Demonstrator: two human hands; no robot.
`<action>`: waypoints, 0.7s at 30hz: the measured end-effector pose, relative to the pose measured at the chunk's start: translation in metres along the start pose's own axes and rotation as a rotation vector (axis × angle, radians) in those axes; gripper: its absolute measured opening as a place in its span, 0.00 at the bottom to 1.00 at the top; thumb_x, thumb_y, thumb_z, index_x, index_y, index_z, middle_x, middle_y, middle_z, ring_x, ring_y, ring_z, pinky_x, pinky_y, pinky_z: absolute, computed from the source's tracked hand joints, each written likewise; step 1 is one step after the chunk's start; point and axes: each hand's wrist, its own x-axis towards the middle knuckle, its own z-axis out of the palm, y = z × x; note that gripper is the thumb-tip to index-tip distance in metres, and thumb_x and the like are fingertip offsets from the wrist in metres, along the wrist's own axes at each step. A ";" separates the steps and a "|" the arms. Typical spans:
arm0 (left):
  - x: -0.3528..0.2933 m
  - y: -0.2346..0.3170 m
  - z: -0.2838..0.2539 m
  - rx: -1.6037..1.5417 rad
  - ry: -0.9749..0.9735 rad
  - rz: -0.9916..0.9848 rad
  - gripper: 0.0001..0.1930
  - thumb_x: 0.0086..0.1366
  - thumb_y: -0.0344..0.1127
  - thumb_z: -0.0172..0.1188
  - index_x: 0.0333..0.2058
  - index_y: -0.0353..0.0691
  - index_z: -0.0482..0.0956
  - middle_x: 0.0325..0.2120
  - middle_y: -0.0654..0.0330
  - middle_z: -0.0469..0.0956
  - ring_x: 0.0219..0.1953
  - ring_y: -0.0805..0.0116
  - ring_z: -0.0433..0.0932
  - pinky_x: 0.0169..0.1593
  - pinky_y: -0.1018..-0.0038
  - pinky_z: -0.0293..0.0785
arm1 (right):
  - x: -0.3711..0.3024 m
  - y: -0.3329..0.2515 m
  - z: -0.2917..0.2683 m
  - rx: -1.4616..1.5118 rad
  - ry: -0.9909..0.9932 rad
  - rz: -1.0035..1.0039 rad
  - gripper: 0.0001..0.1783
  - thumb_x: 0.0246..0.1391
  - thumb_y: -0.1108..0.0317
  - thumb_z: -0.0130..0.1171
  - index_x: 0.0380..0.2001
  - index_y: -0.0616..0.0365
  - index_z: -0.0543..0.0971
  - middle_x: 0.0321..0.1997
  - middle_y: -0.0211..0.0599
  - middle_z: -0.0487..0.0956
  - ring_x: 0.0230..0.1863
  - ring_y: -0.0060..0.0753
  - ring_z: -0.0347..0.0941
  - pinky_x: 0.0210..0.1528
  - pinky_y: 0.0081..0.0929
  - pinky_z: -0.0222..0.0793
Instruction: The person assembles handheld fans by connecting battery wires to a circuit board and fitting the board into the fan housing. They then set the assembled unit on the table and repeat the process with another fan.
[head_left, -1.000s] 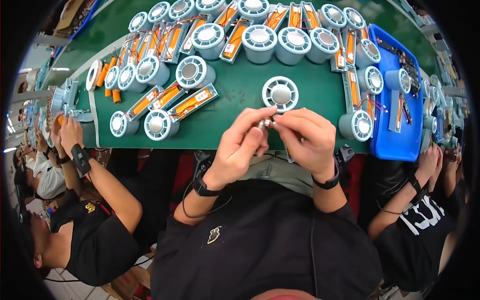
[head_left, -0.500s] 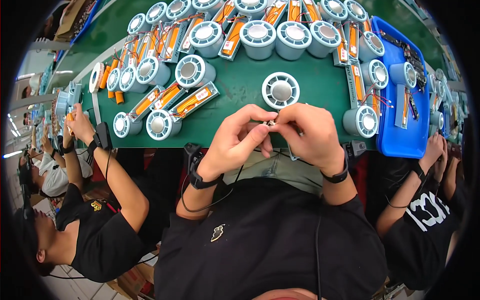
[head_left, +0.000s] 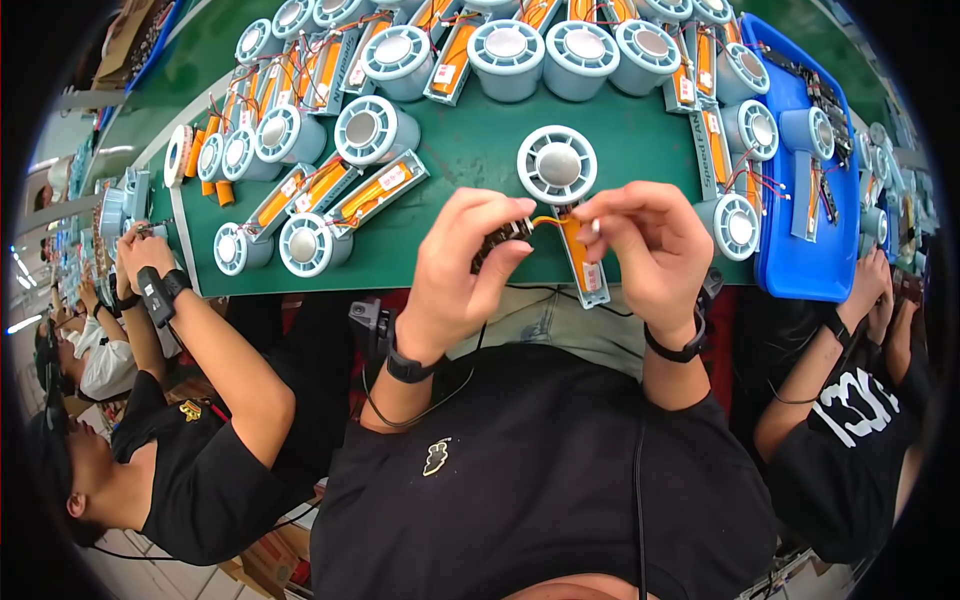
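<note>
In front of me, near the table edge, lies a light-blue handheld fan body (head_left: 557,165), its round grille up. Its open handle with an orange battery (head_left: 580,250) points toward me. My left hand (head_left: 462,265) is closed on a small dark circuit board (head_left: 508,236), held left of the handle. Orange-yellow wires (head_left: 545,220) run from the board toward the handle. Over the handle's right side, my right hand (head_left: 655,245) pinches a small white connector (head_left: 596,228); its far end is hidden by the fingers.
Several similar fan bodies (head_left: 507,58) with orange batteries crowd the far side and both flanks of the green table (head_left: 470,150). A blue tray (head_left: 800,275) at right holds dark circuit boards (head_left: 825,95) and a fan. Tape (head_left: 178,155) lies left. Co-workers' hands (head_left: 145,250) are on both sides.
My hands have moved apart from a close pinch. The circuit board, its wires and the fan's battery handle now show between them. The view has shifted slightly.
</note>
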 end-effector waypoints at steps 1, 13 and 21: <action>-0.003 -0.002 -0.002 0.000 0.002 -0.004 0.16 0.63 0.22 0.67 0.50 0.35 0.79 0.41 0.54 0.78 0.35 0.64 0.81 0.37 0.70 0.78 | -0.001 -0.001 0.000 0.000 -0.002 0.004 0.06 0.57 0.85 0.63 0.38 0.69 0.78 0.44 0.44 0.85 0.37 0.26 0.82 0.37 0.20 0.78; 0.012 -0.006 0.001 0.100 -0.040 0.183 0.22 0.58 0.25 0.73 0.52 0.31 0.80 0.50 0.53 0.74 0.47 0.62 0.79 0.49 0.70 0.78 | 0.027 0.005 0.009 -0.812 -0.150 -0.648 0.12 0.48 0.84 0.67 0.38 0.66 0.84 0.38 0.43 0.84 0.32 0.39 0.82 0.34 0.27 0.78; 0.013 -0.003 0.004 -0.005 0.006 0.122 0.23 0.56 0.24 0.74 0.51 0.32 0.82 0.48 0.52 0.75 0.47 0.60 0.79 0.50 0.69 0.79 | 0.025 -0.002 0.008 -0.985 -0.171 -0.745 0.15 0.42 0.83 0.68 0.37 0.64 0.84 0.34 0.38 0.82 0.30 0.40 0.80 0.30 0.30 0.75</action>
